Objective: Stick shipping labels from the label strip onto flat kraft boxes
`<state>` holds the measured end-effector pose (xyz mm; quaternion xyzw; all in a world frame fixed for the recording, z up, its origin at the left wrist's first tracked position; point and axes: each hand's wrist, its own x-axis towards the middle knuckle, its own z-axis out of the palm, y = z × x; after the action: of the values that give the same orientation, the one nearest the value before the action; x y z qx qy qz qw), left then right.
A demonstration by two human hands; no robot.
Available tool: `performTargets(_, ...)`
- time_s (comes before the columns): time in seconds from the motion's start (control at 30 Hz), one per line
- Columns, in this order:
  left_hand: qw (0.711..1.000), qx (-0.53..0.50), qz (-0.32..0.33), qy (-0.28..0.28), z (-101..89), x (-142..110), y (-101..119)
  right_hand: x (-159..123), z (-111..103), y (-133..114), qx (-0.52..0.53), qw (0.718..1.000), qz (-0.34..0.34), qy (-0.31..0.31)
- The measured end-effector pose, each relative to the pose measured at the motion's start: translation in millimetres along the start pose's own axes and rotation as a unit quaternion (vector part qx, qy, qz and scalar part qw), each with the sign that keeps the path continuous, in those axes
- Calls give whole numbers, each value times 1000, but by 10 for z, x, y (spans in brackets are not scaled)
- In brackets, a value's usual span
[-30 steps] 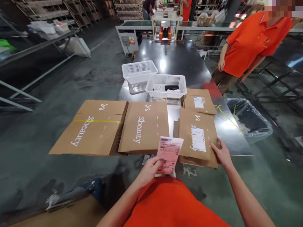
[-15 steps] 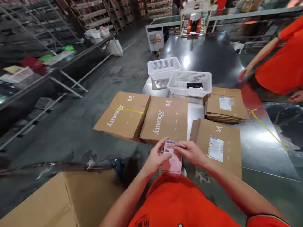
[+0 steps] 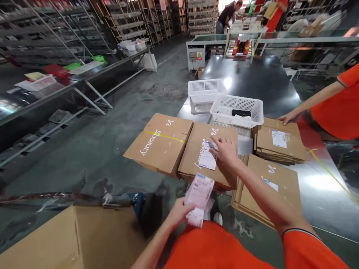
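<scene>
Steel table (image 3: 280,89): open right fingers (image 3: 219,144) press a shipping label (image 3: 206,157) on a flat carton (image 3: 218,175); left fingers (image 3: 187,209) pinch pink label sheets (image 3: 199,196).

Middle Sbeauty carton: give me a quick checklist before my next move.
1. Shipping label on the flattened Sbeauty carton: ok, it lies on the top face, under the right hand.
2. Label pressed down fully: cannot tell, the fingers cover its upper edge.
3. Printed logo left uncovered: not ok, the label hides part of it.
4. Pink label sheets held in the left hand: ok.
5. Co-worker's hand away from yours: ok, it rests on the stack of flattened cartons.
6. Label text legible: cannot tell, too small.
</scene>
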<state>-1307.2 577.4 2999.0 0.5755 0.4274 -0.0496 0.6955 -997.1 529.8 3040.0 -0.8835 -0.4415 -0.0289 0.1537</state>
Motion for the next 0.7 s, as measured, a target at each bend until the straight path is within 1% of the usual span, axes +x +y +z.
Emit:
performTargets(0.03,1000,13,17,2,-49,-52,-31,68,-1,1,-24,1000,-4,0)
performTargets(0.07,998,26,57,13,-92,-82,-19,110,4,-23,-29,999,-17,0)
performTargets(0.1,992,38,114,28,-130,-84,32,127,21,-76,-24,999,-36,-3)
performTargets(0.17,970,67,224,68,-194,-3,220,80,99,-254,-7,998,-67,-19)
performTargets(0.2,959,82,256,91,-222,67,330,16,162,-361,-2,997,-76,-23)
performTargets(0.27,945,106,278,137,-272,220,519,-183,319,-544,2,995,-99,-21)
performTargets(0.3,941,112,282,151,-293,284,583,-302,397,-595,11,989,-146,-17)
performTargets(0.33,939,115,285,155,-311,332,620,-421,461,-607,24,977,-209,-24)
performTargets(0.37,939,113,287,151,-322,361,634,-529,502,-577,35,970,-240,-28)
performTargets(0.4,943,105,284,140,-323,373,628,-615,512,-507,46,974,-220,-19)
performTargets(0.43,950,88,272,125,-312,371,611,-676,491,-401,58,987,-151,3)
performTargets(0.47,961,65,246,110,-287,358,588,-711,443,-267,76,996,-40,33)
performTargets(0.5,971,41,215,97,-246,339,565,-730,377,-110,106,989,81,60)
performTargets(0.53,979,21,186,84,-192,317,544,-744,303,65,150,969,182,73)
performTargets(0.57,985,7,161,69,-126,293,529,-770,229,255,204,945,246,74)
performTargets(0.6,989,2,141,51,-55,268,518,-827,164,455,259,923,278,68)
performTargets(0.63,992,1,126,30,19,241,510,-928,110,664,302,905,292,65)
performTargets(0.67,993,2,115,6,90,211,505,-1083,70,877,325,892,305,70)
performTargets(0.7,995,5,102,-21,155,180,500,-1290,41,1091,328,882,326,87)
